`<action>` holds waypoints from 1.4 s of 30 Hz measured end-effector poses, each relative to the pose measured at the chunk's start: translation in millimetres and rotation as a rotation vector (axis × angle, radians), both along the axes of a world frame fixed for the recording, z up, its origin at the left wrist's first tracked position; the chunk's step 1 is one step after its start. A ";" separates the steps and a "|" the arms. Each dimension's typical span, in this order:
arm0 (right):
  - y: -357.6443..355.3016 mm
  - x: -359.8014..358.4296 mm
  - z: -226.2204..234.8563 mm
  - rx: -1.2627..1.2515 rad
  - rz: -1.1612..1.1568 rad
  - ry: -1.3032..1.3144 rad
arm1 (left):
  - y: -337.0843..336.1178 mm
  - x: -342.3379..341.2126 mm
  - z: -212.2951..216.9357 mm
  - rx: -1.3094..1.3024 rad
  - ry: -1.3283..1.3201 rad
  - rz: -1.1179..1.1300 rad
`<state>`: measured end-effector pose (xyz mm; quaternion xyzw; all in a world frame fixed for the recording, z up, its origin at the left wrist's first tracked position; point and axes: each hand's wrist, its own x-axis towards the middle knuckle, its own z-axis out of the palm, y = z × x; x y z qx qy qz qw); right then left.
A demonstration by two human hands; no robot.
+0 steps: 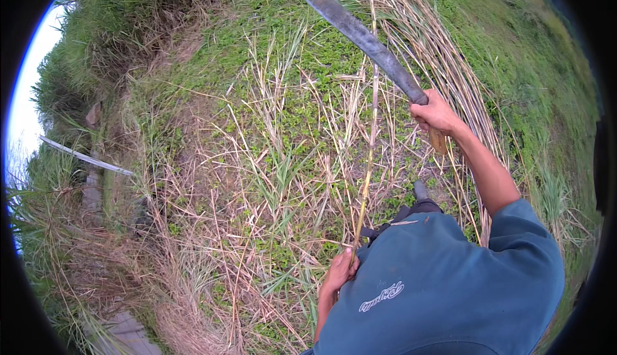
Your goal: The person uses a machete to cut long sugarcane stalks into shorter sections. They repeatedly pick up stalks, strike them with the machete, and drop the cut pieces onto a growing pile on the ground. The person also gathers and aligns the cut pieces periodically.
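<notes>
We are gripping a long dry cane stalk in our left hand, fingers closed round its lower end; its long axis is running toward twelve o'clock. Our right hand is clenching a machete, arm raised and extended, blade pointing toward ten o'clock above the grass.

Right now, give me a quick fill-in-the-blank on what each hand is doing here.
1. The right hand grips a long ____ by its handle.
2. The left hand holds the lower end of a thin dry ____.
3. The blade is raised ____ the ground.
4. The person wears a ____ shirt.

Missing words: machete; stalk; above; teal
</notes>
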<state>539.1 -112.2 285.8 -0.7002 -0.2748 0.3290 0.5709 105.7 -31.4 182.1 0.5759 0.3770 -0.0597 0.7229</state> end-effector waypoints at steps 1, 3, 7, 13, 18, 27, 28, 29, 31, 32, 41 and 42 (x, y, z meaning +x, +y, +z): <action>-0.6 -1.0 0.9 -0.039 0.045 -0.031 | -0.6 0.1 -1.2 0.020 0.007 0.002; -1.2 -11.4 4.6 -0.118 0.143 -0.096 | -2.8 -2.2 -10.6 0.111 0.004 0.034; -18.5 -49.5 6.5 -0.231 0.262 0.006 | -14.0 -15.8 -34.0 0.484 -0.027 0.188; -23.3 -43.9 25.0 -0.247 0.232 -0.085 | -36.2 -16.1 -44.0 0.921 0.075 0.317; -27.9 -63.7 17.6 -0.315 0.407 -0.276 | -31.0 -12.9 -45.3 1.118 0.060 0.429; -19.0 -74.0 21.7 -0.291 0.282 -0.037 | -36.5 -33.7 -64.4 1.104 -0.006 0.516; -22.3 -86.4 15.8 -0.321 0.429 -0.082 | -34.9 -29.5 -64.3 1.068 -0.014 0.513; -25.3 -101.9 11.9 -0.357 0.478 -0.093 | -33.5 -26.2 -63.0 1.032 -0.018 0.508; -27.0 -107.7 2.5 -0.330 0.561 -0.335 | -32.7 -25.9 -64.6 0.985 -0.035 0.498; -23.3 -105.2 7.9 -0.327 0.498 -0.289 | -32.7 -29.1 -68.9 0.968 -0.042 0.499; -2.5 -16.1 50.5 -0.138 0.126 -0.121 | -39.4 -53.5 -81.8 1.047 -0.101 0.538; -3.7 -38.6 48.3 -0.181 0.163 -0.074 | -38.8 -54.0 -81.7 1.062 -0.090 0.536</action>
